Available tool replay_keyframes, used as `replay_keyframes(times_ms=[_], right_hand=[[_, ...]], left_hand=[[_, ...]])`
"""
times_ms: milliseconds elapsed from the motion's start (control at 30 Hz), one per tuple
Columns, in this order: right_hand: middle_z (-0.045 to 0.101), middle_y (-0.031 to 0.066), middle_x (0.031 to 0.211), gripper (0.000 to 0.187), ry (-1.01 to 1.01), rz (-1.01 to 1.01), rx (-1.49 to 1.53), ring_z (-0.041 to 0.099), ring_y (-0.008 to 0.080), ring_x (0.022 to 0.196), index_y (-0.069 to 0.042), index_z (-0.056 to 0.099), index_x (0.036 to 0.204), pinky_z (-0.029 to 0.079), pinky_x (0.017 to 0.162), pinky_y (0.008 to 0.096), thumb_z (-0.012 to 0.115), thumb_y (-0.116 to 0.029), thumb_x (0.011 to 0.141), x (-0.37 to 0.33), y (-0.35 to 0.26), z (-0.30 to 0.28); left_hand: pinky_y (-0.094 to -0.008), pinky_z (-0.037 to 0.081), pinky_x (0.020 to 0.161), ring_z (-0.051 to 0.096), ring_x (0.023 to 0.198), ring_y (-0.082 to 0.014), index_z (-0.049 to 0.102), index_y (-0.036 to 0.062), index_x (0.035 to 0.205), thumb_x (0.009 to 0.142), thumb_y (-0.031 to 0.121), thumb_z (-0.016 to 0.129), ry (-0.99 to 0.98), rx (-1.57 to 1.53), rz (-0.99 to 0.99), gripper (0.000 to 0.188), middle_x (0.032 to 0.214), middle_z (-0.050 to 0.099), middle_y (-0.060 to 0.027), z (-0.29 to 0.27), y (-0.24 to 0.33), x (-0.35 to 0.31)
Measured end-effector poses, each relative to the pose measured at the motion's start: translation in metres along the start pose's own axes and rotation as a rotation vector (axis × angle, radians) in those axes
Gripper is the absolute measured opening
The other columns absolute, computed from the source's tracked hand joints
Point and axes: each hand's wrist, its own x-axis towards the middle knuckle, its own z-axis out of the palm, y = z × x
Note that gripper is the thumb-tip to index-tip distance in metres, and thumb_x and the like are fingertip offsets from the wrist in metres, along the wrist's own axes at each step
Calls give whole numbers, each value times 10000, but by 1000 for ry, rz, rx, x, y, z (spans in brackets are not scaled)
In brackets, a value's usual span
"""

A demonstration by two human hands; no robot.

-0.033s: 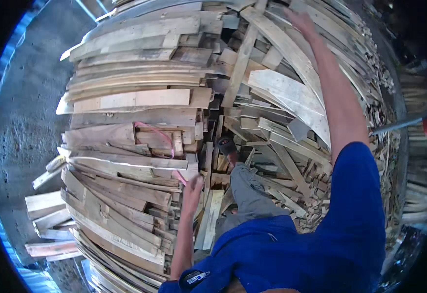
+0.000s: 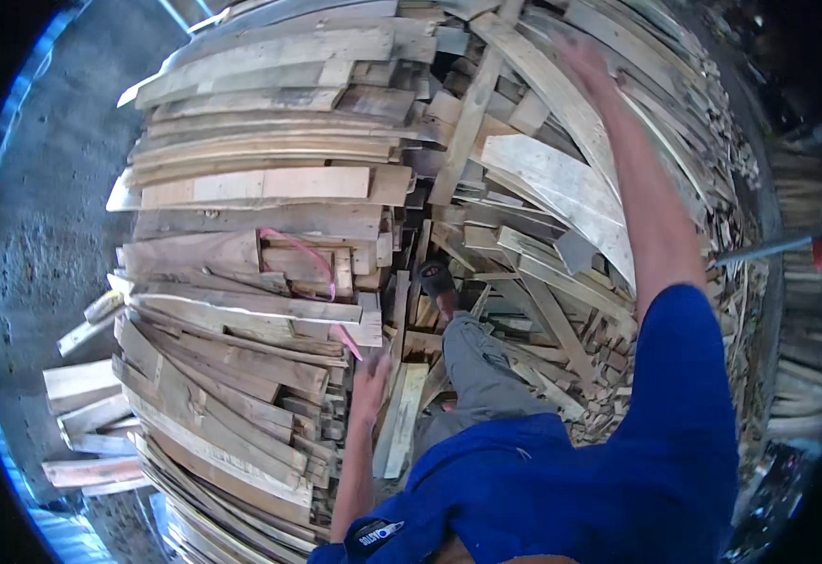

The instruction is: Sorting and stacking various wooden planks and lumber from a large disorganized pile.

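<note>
My left hand (image 2: 370, 387) hangs low beside the right-hand ends of the stacked boards (image 2: 270, 381). Its fingers are loosely bent and a little blurred, and nothing shows in them. Close to its fingertips is the loose end of a pink strap (image 2: 343, 339); whether they touch cannot be made out. My right arm stretches far forward, with my right hand (image 2: 584, 64) over the loose planks at the upper right. Its fingers reach out, smeared by motion, and no held thing is visible. Just left of that hand runs a long pale plank (image 2: 552, 80).
A wide, pale board (image 2: 557, 188) lies slanted below my right forearm. My shod foot (image 2: 436, 277) stands in the gap between the stack and a jumble of scrap wood (image 2: 543, 310). Short offcuts (image 2: 91, 423) stick out leftward over the grey floor (image 2: 54, 216). A metal pole (image 2: 768, 248) shows at right.
My right hand has drawn back slightly toward me and to the right. My left hand has dropped a little. The boards have shifted only slightly in the picture.
</note>
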Motion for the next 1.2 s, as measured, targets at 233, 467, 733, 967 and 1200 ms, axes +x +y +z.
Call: replay_keyframes(times_ms=[233,467,733,967,1200], right_hand=[[680,158,1147,488,-1008,-104,-129,659,296,982,-58,694,1172,510,906,442,586,-469,933,-215,161,198],[647,223,1244,702,-1093,135,-437,598,352,1183,-25,685,1210,428,1061,418,596,-630,865,-321,156,266],[596,253,1345,883,-509,479,-194,573,361,1254,33,556,1354,454,1025,426,624,-682,842,-190,230,300],[671,141,1154,801,-154,724,53,620,231,980,-11,592,1329,504,798,353,601,-674,880,-107,252,384],[663,81,1170,723,-181,648,765,636,224,1018,-100,592,1318,516,857,365,603,-682,889,-71,241,388]], left_hand=[[-264,503,761,654,948,-134,547,13,1354,971,402,642,134,-135,-213,555,1119,670,-80,-24,-118,-37],[-339,489,865,587,940,-185,602,-41,1253,973,234,657,584,-96,41,396,1045,647,-98,-77,-84,24],[-500,251,1179,305,1420,-474,431,-21,1468,989,394,582,1010,771,299,652,1520,363,-308,-156,-92,167],[-500,168,1211,188,1480,-478,260,91,1582,982,514,547,796,555,-26,788,1591,186,-337,-106,-109,187],[-509,171,1211,185,1485,-473,239,144,1595,967,474,599,773,483,-31,796,1592,178,-341,-110,-119,194]])
